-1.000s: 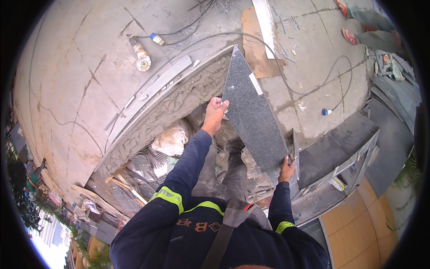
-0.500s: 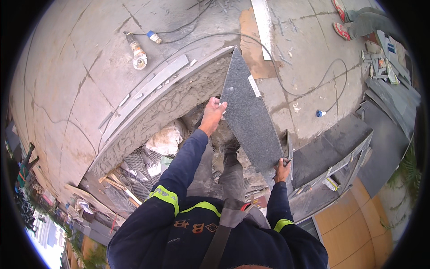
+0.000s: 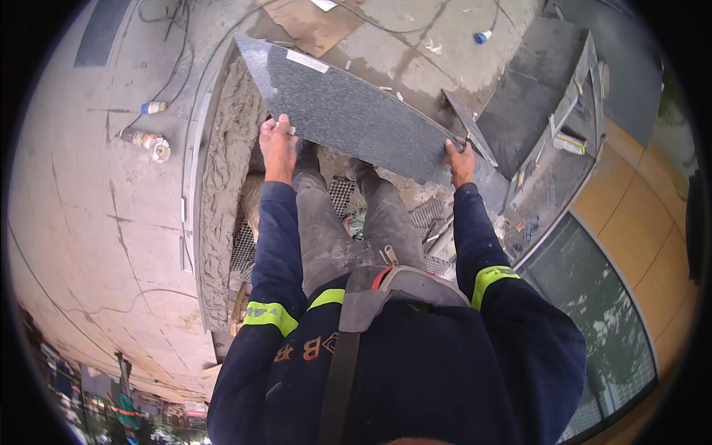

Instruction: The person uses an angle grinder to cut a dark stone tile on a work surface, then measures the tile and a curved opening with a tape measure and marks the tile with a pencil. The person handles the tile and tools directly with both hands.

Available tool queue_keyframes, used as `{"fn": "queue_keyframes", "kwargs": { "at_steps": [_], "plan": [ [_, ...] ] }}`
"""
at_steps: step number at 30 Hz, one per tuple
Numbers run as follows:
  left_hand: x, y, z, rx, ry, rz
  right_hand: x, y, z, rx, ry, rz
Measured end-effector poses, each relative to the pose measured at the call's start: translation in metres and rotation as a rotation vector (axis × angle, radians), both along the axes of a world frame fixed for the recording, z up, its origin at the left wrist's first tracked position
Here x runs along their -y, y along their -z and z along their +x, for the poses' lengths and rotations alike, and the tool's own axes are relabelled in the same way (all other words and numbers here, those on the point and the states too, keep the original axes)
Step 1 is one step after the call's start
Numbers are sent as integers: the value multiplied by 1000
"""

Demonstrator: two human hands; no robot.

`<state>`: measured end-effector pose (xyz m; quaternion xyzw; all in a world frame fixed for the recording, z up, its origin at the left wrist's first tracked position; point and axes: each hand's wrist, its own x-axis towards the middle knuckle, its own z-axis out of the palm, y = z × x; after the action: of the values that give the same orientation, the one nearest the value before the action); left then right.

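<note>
A long dark grey speckled stone slab (image 3: 363, 111) with a pointed far-left end slants in front of me, a white label on its far edge. My left hand (image 3: 278, 148) is closed on its near edge towards the left, with something small and white at the fingertips. Farther right, my right hand (image 3: 460, 162) grips the slab too, and a thin dark item shows by its fingers, too small to name. Under the slab's left end runs a ridged bed of grey mortar (image 3: 222, 185). A narrow triangular stone offcut (image 3: 472, 126) stands tilted just beyond my right hand.
An angle grinder (image 3: 147, 142) lies on the pavement at left, with a blue plug (image 3: 153, 108) and cables near it. Dark slabs top a low wall (image 3: 519, 96) at right, where a yellow-and-white tube (image 3: 569, 143) rests. Mesh sacks (image 3: 343, 194) and rubble lie around my legs.
My view and body have turned to the right. The slab now lies more crosswise before me, and both hands are still holding it.
</note>
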<state>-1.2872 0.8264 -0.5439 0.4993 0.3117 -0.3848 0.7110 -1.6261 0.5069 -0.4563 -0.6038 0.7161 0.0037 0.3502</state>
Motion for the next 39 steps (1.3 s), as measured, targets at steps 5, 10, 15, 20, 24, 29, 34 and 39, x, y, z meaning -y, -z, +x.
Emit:
{"fn": "queue_keyframes", "kwargs": {
  "at_steps": [5,10,15,20,24,29,34,39],
  "plan": [
    [5,-9,-13,-35,125,-31,2,7,-36,22,90,-11],
    [15,-39,-94,-286,372,-104,-13,23,-66,223,199,-29],
    [72,-53,-203,-512,562,-153,-15,19,-66,485,382,41],
    [126,-48,-274,-578,476,-109,3,5,-68,550,404,176],
    [135,-41,-300,-641,408,-61,9,15,-83,609,367,186],
    [143,-46,-314,-506,437,-9,16,12,-88,606,345,211],
    [139,-41,-318,-440,352,80,19,20,-82,612,244,227],
    [144,-49,-327,-390,392,87,18,15,-92,603,278,263]
  ]
}}
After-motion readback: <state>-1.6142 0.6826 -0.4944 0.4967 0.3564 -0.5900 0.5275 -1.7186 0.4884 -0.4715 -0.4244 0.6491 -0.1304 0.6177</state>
